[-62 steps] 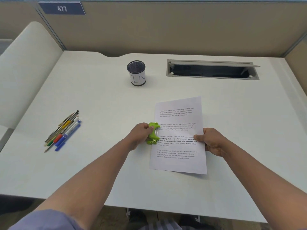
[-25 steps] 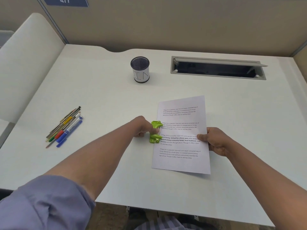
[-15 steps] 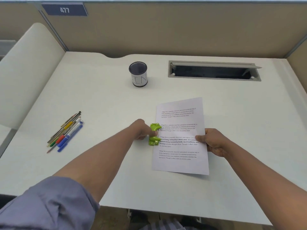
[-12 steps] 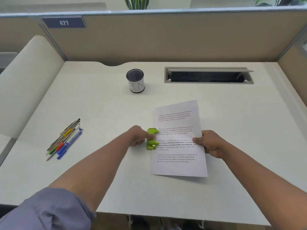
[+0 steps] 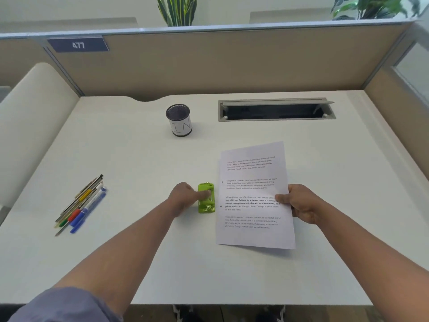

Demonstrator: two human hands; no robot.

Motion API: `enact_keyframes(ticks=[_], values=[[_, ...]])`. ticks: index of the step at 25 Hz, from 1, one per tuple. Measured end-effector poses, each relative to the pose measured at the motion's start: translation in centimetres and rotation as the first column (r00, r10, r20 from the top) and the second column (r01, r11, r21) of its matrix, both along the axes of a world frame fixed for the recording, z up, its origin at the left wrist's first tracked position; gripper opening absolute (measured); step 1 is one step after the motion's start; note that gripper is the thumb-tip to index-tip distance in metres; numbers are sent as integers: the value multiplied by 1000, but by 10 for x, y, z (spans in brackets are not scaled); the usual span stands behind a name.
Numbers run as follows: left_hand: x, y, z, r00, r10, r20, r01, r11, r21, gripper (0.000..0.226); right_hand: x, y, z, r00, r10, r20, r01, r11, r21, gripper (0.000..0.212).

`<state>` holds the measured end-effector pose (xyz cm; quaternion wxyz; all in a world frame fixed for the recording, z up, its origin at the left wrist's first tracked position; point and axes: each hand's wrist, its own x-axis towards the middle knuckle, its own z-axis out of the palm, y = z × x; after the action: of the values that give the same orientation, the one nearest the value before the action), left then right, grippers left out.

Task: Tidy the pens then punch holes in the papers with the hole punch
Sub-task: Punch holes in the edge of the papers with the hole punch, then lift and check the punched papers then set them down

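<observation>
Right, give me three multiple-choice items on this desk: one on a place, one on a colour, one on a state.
1. Where do the pens lie?
A. in the mesh pen cup
B. loose on the desk, far left
C. on the printed sheet

2. What colour is the hole punch?
A. green
B. red
C. black

3. How does the printed sheet stand?
A. two holes along its left edge, clear of the punch
B. unpunched
C. folded in half

Key: 1 B, they lie in a bundle well away from the mesh pen cup; 2 A, its body is lime green; 3 A, two dots show by its left edge.
</observation>
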<state>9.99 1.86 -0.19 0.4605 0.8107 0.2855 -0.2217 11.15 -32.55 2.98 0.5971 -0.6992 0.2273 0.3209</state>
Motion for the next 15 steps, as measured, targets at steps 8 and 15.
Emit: enact_keyframes(ticks=[8, 15], values=[[-12, -79, 20, 918, -90, 387, 127, 989, -71, 72, -23, -44, 16, 995, -48, 86, 39, 994, 102, 27], [-1, -129, 31, 968, -110, 225, 234, 717, -656, 36, -42, -74, 26, 966, -60, 250, 35, 994, 106, 25]])
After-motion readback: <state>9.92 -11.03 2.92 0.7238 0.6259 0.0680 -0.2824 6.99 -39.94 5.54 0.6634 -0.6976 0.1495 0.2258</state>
